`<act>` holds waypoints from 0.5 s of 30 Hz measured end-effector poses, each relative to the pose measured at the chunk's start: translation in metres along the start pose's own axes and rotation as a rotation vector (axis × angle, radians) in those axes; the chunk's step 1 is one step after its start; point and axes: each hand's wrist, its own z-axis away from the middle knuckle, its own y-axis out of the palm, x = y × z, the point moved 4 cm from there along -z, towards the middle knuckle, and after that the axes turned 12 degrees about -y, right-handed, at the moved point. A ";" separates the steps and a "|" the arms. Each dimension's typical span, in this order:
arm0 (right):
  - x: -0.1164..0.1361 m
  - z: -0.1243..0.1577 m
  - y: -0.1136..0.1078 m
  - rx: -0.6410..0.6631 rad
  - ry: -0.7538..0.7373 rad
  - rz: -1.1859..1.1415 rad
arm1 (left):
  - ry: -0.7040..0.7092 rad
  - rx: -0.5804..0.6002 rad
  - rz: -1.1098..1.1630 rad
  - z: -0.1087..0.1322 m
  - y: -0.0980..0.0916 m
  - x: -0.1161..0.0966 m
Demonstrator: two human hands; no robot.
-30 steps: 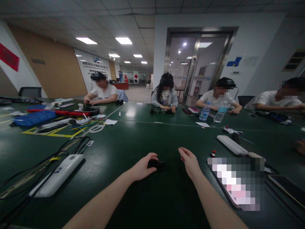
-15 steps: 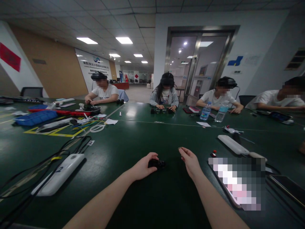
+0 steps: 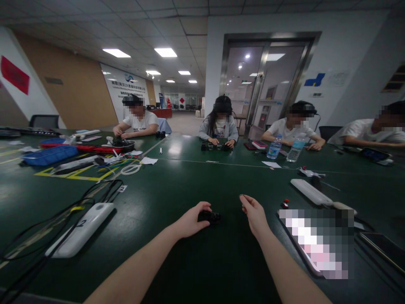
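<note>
On the green table (image 3: 177, 185) in front of me, my left hand (image 3: 193, 220) is closed round one end of a small black object (image 3: 211, 217). The fingers hide its left part, and its dark, knobbly surface is too small to name. To the right, apart from it, my right hand (image 3: 253, 211) is raised slightly with thumb and forefinger pinched together. A tiny bit of something seems to show at those fingertips, too small to make out.
A phone (image 3: 303, 249) with a blurred screen lies by my right forearm, a darker phone (image 3: 384, 249) beyond it. A white power bank (image 3: 82, 230) and cables lie left. Blue trays (image 3: 50, 156) and bottles (image 3: 296, 150) stand farther off. Several people (image 3: 218, 122) sit opposite.
The whole view has shifted slightly. Both hands keep nearly the same pose, the left on the black object and the right pinched.
</note>
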 end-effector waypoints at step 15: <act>0.044 0.054 0.053 0.693 -0.366 0.440 | 0.134 -0.033 0.041 -0.004 0.002 0.001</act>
